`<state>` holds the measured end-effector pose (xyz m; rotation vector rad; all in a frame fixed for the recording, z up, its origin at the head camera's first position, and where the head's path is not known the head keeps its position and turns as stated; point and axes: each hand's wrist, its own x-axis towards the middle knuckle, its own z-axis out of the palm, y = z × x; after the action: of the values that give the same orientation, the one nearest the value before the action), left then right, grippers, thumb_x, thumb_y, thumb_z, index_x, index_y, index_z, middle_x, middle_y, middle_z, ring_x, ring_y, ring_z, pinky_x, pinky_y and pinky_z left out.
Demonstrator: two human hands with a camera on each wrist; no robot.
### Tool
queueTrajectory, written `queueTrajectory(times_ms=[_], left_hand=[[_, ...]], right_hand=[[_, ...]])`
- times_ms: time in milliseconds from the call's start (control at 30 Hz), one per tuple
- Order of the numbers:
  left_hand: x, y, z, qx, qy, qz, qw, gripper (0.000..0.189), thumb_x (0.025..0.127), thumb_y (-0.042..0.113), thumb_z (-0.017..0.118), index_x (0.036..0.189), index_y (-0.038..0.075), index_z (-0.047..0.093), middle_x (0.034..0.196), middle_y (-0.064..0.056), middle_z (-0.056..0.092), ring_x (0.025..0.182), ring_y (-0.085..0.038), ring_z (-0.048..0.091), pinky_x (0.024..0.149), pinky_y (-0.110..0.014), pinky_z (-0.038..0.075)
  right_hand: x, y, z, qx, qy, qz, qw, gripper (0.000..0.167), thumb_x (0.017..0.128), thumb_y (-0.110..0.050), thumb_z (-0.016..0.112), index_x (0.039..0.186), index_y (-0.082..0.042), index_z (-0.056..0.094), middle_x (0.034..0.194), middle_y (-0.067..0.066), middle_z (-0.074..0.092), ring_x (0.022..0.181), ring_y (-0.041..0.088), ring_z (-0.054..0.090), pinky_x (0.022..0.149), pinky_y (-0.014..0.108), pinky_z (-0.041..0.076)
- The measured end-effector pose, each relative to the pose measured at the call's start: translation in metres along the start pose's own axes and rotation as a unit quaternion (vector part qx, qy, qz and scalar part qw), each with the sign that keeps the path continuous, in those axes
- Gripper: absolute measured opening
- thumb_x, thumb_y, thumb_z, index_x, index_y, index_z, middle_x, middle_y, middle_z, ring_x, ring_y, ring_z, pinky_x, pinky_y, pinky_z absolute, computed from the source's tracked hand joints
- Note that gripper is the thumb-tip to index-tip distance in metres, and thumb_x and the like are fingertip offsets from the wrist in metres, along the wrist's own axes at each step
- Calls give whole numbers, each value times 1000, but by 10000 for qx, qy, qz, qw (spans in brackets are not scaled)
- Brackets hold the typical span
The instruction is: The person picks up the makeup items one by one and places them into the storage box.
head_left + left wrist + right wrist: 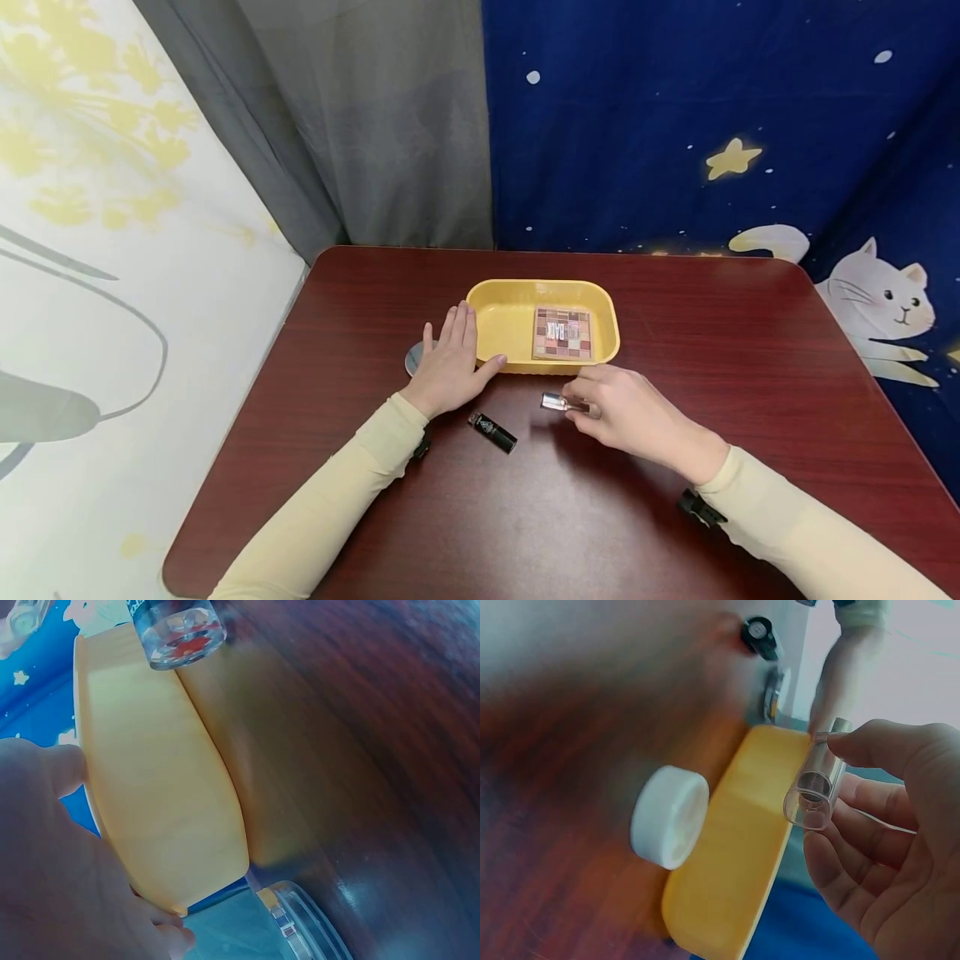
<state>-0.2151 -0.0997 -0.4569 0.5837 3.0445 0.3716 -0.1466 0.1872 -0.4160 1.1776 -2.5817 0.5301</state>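
My right hand (626, 412) pinches a small lipstick-like tube (555, 402), silver with a clear end, between thumb and fingers. It is held over the table just in front of a yellow tray (502, 329). The right wrist view shows the clear, hollow end of the tube (815, 787) facing the camera. My left hand (450, 367) rests at the tray's front left corner, its fingers straight along the left rim and its thumb on the front rim. An eyeshadow palette (562, 333) lies inside the tray, on the right.
A black tube (492, 432) with a clear end lies in front of the tray. Beside the left hand sits a round, flat container (413, 358), partly covered. A white round lid or jar (671, 817) appears in the right wrist view. Curtains hang behind the dark red table (720, 333).
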Motion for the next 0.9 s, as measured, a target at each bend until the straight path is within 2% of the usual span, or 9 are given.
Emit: queueTrajectory(times_ms=[400, 567, 800, 900], left_hand=[[0, -2, 0, 40, 20, -13, 10000, 100, 98, 73, 29, 160, 0, 4, 168, -15, -2, 154, -30, 0, 116, -63, 3], [0, -1, 0, 37, -47, -50, 10000, 100, 97, 74, 28, 160, 1, 1, 168, -13, -5, 154, -28, -3, 116, -62, 0], [0, -1, 1, -46, -6, -27, 10000, 100, 98, 73, 28, 160, 0, 4, 168, -13, -5, 154, -28, -1, 116, -62, 1], [0, -1, 1, -33, -4, -41, 10000, 99, 98, 73, 27, 161, 0, 5, 168, -13, -5, 154, -28, -1, 116, -62, 1]], right_hand=[[24, 20, -15, 14, 203, 91, 9998, 13, 83, -20, 81, 94, -16, 76, 84, -7, 63, 68, 7, 54, 60, 29, 47], [33, 30, -20, 61, 126, 228, 9996, 11, 84, -18, 79, 95, -16, 76, 87, -7, 65, 71, 11, 57, 63, 30, 48], [39, 48, -20, -29, -22, 436, 9990, 13, 85, -19, 79, 97, -15, 76, 88, -5, 69, 79, 16, 64, 70, 39, 52], [40, 58, -18, -21, -117, 537, 9985, 13, 84, -19, 80, 96, -15, 77, 86, -5, 69, 74, 17, 64, 68, 39, 51]])
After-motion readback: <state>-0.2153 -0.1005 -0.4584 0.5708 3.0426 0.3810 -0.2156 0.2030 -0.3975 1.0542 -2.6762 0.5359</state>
